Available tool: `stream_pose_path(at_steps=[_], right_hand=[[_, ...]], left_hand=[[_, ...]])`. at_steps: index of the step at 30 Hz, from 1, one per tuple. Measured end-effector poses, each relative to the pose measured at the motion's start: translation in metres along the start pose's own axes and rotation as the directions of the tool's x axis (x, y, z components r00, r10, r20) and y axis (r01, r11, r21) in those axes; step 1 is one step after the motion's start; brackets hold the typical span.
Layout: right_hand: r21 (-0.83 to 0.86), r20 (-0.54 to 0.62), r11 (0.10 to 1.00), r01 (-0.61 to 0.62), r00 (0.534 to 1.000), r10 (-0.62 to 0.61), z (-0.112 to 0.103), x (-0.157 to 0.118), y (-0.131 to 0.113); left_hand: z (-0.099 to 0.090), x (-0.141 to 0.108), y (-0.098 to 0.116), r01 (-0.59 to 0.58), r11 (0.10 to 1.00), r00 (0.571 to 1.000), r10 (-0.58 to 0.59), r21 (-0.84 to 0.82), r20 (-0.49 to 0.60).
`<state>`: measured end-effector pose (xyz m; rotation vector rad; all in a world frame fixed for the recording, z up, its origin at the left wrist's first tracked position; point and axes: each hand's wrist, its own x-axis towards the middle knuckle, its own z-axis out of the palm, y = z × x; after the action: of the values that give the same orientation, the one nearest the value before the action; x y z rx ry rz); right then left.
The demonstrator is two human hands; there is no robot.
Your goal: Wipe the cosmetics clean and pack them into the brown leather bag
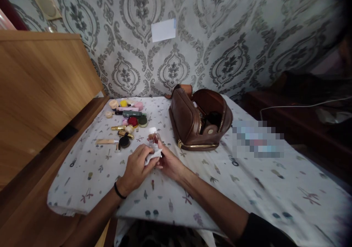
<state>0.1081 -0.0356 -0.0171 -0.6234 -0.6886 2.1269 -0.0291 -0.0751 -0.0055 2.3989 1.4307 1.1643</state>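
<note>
My left hand [135,168], with a black band at its wrist, is closed on a crumpled white tissue [153,156]. Against it, my right hand [170,163] is closed around a small clear bottle [154,138] with reddish-brown contents and a white cap. The tissue presses on the bottle's lower part, which it and the fingers hide. Left of the hands lie cosmetics: a black round jar [124,141], a dark green jar [142,121], a red jar [133,121] and a green tube [133,113]. A brown leather bag [184,116] stands unzipped to the right.
A patterned white cloth [176,203] covers the table. Wooden furniture [46,93] borders it on the left, and a wallpapered wall [173,67] rises behind. A blurred-out flat item [257,140] lies at the right. A gold tube [118,128] lies among the cosmetics.
</note>
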Motion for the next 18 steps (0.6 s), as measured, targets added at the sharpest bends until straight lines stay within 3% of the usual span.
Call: stream_pose_path(at_steps=[5, 10, 13, 18], right_hand=[[-0.070, 0.064, 0.997, -0.041, 0.997, 0.045, -0.001, 0.000, 0.002], [-0.103, 0.064, 0.995, 0.012, 0.998, -0.005, -0.004, 0.004, 0.008], [-0.053, 0.011, 0.996, 0.073, 0.997, -0.073, -0.005, 0.007, 0.009], [0.078, -0.089, 0.991, 0.110, 0.991, -0.103, -0.003, 0.009, 0.004]], left_hand=[[-0.006, 0.010, -0.005, 0.092, 0.995, 0.989, -0.096, -0.040, -0.116], [-0.013, 0.023, -0.008, 0.228, 0.963, 0.951, -0.252, -0.143, -0.181], [-0.011, 0.021, -0.006, 0.210, 0.971, 0.966, -0.224, -0.116, -0.132], [-0.004, 0.008, 0.000, 0.070, 0.998, 0.997, -0.070, -0.008, -0.010]])
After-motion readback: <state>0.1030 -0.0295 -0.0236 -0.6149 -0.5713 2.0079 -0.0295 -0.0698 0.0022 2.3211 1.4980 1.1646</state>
